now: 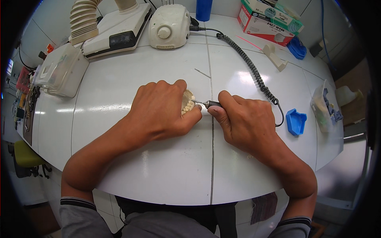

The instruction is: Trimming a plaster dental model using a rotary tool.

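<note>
My left hand (pixel 158 109) is closed around a cream dental model (pixel 185 104) with a row of teeth along its right side; my palm and fingers hide much of it. In my right hand (pixel 248 121) I grip a dark rotary handpiece (pixel 213 104). Its thin metal bur (pixel 197 102) points left and reaches the teeth of the model; whether the tip touches cannot be made out. From behind my right hand, a black coiled cord (pixel 250 63) runs up to a white control unit (pixel 168 27) with a round knob, at the back of the table.
A blue mold (pixel 295 122) lies right of my right hand, near a clear bin (pixel 323 105) of blue pieces. At the back stand a white dust extractor (pixel 117 37) with a ribbed hose, and face mask boxes (pixel 266 23). A plastic container (pixel 63 71) sits left. A thin rod (pixel 202 73) lies mid-table.
</note>
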`<state>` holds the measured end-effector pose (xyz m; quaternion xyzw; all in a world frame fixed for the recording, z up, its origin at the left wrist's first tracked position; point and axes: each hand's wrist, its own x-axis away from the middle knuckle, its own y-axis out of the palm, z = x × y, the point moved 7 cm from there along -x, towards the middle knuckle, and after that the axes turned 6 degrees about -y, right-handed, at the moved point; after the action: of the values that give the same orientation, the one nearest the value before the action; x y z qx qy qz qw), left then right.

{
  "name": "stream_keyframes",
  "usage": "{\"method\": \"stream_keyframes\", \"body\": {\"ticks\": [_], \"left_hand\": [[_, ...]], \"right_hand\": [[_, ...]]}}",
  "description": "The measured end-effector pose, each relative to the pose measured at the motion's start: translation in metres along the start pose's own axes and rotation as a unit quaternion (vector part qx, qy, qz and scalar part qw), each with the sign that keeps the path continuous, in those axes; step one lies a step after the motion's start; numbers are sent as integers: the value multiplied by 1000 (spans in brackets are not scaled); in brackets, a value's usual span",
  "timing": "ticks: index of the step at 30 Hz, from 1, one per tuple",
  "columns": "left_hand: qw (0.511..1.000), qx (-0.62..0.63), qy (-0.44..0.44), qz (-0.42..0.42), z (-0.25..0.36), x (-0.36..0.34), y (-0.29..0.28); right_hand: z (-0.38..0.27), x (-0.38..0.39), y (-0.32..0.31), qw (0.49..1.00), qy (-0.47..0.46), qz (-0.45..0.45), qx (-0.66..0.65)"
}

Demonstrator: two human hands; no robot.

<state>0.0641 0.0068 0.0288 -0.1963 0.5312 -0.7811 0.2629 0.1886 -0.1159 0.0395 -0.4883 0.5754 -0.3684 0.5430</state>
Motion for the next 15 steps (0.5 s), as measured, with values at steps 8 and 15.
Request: {"method": "stream_keyframes", "body": {"ticks": [8, 15], "left_hand": [[1000, -10, 1, -9, 1, 0, 0], [1000, -10, 3, -18, 2, 1, 1]], "right_hand": [[2, 1, 0, 1000, 6, 4, 9], [2, 2, -2, 1000, -4, 10, -2]]}}
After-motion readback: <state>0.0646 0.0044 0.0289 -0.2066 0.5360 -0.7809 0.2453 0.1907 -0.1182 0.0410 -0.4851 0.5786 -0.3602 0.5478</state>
